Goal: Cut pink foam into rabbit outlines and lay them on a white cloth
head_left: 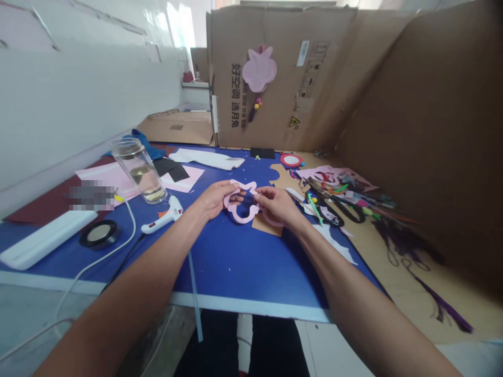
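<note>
Between my two hands, just above the blue table top, is a pink paper cutout frame with a scalloped outline and an open middle. My left hand pinches its left side, some fingers showing behind the opening. The thumb and fingers of my right hand grip its right side. A brown cardboard piece lies underneath, partly covered by my right hand. Left of my left hand rests a white glue gun, its cord trailing toward the front edge.
At left stand a glass jar of yellowish liquid, a tape roll and a white bar. Scissors and paper scraps crowd the right. A cardboard wall rises behind, bearing a pink flower-shaped piece.
</note>
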The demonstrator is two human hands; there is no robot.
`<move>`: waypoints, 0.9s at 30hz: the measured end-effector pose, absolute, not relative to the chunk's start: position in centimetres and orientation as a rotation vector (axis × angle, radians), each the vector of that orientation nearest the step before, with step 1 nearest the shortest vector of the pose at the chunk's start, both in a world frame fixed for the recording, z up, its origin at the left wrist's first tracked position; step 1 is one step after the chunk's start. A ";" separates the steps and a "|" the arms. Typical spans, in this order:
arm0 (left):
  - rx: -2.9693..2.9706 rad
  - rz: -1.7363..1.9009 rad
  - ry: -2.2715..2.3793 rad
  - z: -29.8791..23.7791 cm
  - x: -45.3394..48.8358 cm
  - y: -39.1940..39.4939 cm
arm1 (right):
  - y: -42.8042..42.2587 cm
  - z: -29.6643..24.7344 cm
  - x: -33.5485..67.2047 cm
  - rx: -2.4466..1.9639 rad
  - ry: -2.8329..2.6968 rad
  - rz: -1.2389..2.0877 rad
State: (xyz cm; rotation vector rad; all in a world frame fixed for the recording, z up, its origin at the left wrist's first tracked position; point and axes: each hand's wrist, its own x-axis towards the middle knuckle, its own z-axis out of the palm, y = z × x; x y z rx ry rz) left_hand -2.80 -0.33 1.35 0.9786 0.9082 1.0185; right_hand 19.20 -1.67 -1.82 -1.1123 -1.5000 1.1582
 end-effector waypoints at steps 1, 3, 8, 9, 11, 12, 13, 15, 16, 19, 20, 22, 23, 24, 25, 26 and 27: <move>0.983 1.020 0.899 1.4 -2.8 -0.4 | -1.9 -1.5 19.2 -1.111 -1.498 1.189; 0.994 1.017 0.879 1.6 -2.9 -0.5 | -2.3 -0.9 19.3 -1.118 -1.489 1.242; 0.989 0.990 0.829 2.0 -3.1 -0.8 | -2.7 -0.1 19.5 -1.079 -1.423 1.369; 0.990 0.986 0.821 2.1 -3.1 -0.8 | -2.7 -0.1 19.5 -1.059 -1.408 1.395; 0.990 0.982 0.814 2.1 -3.0 -0.9 | -2.5 -0.2 19.6 -1.022 -1.384 1.425; 0.985 0.983 0.817 2.1 -3.0 -0.9 | -2.5 -0.2 19.6 -1.011 -1.374 1.429; 0.977 0.983 0.826 2.1 -2.9 -0.9 | -2.4 -0.2 19.6 -1.011 -1.365 1.427; 0.957 0.985 0.858 2.2 -2.9 -1.0 | -2.4 -0.1 19.5 -1.037 -1.340 1.420; 0.948 0.990 0.881 2.2 -2.9 -1.0 | -2.4 -0.1 19.5 -1.054 -1.328 1.415; 0.930 1.018 0.962 2.2 -2.8 -0.9 | -2.5 -0.2 19.4 -1.088 -1.318 1.408; 0.928 1.028 0.985 2.2 -2.8 -0.9 | -2.5 -0.2 19.4 -1.095 -1.323 1.410; 0.933 1.044 1.020 2.1 -2.7 -0.9 | -2.6 -0.4 19.4 -1.109 -1.325 1.412; 0.939 1.051 1.033 2.0 -2.6 -0.9 | -2.6 -0.4 19.4 -1.116 -1.325 1.409; 0.946 1.057 1.047 2.0 -2.6 -0.9 | -2.6 -0.4 19.4 -1.119 -1.327 1.401; 0.951 1.060 1.058 1.9 -2.5 -0.9 | -2.6 -0.4 19.5 -1.121 -1.335 1.390; 0.953 1.059 1.066 1.9 -2.4 -0.9 | -2.6 -0.3 19.5 -1.125 -1.349 1.377; 0.952 1.056 1.073 1.9 -2.4 -1.0 | -2.6 -0.2 19.6 -1.135 -1.368 1.361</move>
